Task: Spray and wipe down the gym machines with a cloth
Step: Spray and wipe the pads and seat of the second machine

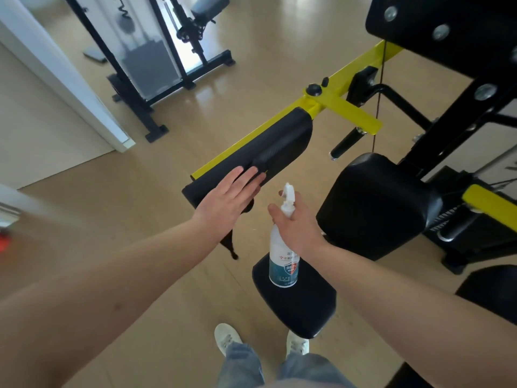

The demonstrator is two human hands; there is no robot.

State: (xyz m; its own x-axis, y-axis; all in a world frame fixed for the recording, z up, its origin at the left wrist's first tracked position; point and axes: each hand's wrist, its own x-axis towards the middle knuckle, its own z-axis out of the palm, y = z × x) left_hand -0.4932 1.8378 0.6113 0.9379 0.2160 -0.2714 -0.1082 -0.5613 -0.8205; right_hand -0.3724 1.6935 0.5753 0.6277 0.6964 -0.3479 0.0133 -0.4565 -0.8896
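1. Spray bottle (282, 264) of translucent white plastic, with a white trigger head and a blue-and-white label: it hangs upright in the air above the small black upholstered pad (302, 309) near the person's feet, just beside the larger black seat cushion (377, 205).
2. Right hand (296, 228): we see its fingers and thumb wrapped round the bottle's neck, directly under the trigger head. The nozzle appears to face the long pad.
3. Handling, as we judge it: the spray bottle is light and stiff, though we cannot read how full it is. The neck is the natural hold, since it leaves a finger free for the trigger. The smooth body could slip in a wet palm.
4. Dark cloth (230, 246): we take the dark, finely patterned sheet under the left hand to be the cloth, with one corner dangling below the pad. It looks soft and limp, so we expect it to bunch unless the palm presses it flat.
5. Left hand (226, 200): the fingers are straight and close together, laid flat on the cloth and gripping nothing.
6. Long black padded rest (279, 135): it is mounted on a yellow painted steel arm (355, 65), and the left hand bears on its near end. We expect the padding to yield a little, and the arm may swing at its pivot under a hard push.
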